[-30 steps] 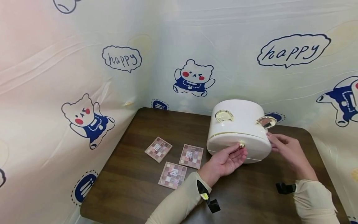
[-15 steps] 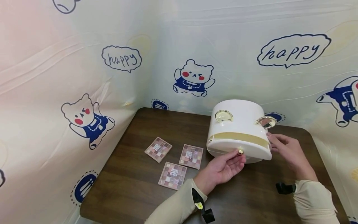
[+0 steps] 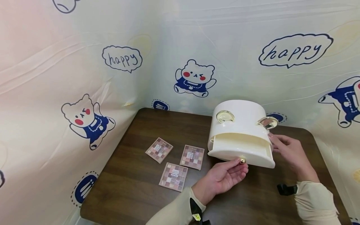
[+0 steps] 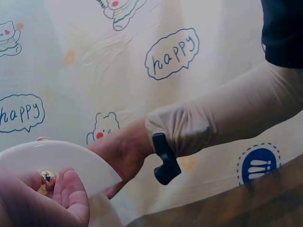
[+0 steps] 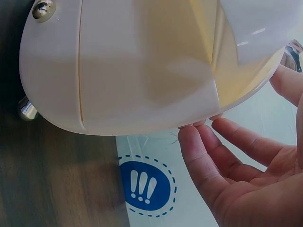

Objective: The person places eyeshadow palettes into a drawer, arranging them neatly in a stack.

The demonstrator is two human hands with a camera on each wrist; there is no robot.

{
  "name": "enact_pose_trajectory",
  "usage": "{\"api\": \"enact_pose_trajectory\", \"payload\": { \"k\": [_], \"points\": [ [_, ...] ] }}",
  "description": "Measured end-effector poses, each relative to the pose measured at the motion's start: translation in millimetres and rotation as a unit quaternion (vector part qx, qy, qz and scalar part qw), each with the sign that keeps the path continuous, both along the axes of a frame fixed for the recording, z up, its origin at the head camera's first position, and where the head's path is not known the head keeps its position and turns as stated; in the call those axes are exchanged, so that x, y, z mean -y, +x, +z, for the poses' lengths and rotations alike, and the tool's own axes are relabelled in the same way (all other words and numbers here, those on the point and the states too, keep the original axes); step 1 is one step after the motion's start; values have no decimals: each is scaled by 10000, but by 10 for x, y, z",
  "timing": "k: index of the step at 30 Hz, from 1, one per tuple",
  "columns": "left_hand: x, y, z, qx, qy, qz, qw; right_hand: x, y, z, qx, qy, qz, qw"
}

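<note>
A white rounded storage box point(image 3: 239, 114) with gold trim stands at the table's right rear. Its white drawer point(image 3: 239, 153) is pulled partway out, baring a cream inside. At the gold knob point(image 3: 242, 160) on the drawer front, my left hand point(image 3: 223, 176) pinches with thumb and fingertip, palm turned up. The other fingers lie loosely curled below it. My right hand point(image 3: 291, 151) is at the box's right side. In the right wrist view, fingertips point(image 5: 191, 139) of that hand rest against the curved wall, spread and relaxed, with the thumb farther up the edge.
Three checkered makeup palettes point(image 3: 159, 150) lie flat on the dark wooden table point(image 3: 126, 200), left of the box. A small round gold-rimmed mirror point(image 3: 267, 122) sticks out from the box's right. Printed cloth point(image 3: 239, 40) hangs close behind and at the left.
My left hand has drawn the drawer by its knob from closed to partway out, toward me. The right hand has stayed at the box's side, and the palettes have not moved.
</note>
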State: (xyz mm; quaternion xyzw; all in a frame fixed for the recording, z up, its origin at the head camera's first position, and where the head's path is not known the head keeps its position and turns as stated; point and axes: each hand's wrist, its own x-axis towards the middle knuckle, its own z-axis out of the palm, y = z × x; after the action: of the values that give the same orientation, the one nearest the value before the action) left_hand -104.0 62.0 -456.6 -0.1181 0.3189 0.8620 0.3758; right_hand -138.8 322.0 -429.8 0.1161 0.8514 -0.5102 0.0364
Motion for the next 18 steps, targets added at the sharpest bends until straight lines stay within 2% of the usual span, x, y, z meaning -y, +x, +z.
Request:
{"api": "enact_pose_trajectory", "payload": {
  "k": [9, 18],
  "points": [
    [80, 136, -13, -63, -25, -114, 9999, 12, 10, -4, -32, 86, -21, 10000],
    [101, 210, -56, -104, 98, -217, 9997, 4, 0, -5, -67, 55, -16, 10000]
  ]
}}
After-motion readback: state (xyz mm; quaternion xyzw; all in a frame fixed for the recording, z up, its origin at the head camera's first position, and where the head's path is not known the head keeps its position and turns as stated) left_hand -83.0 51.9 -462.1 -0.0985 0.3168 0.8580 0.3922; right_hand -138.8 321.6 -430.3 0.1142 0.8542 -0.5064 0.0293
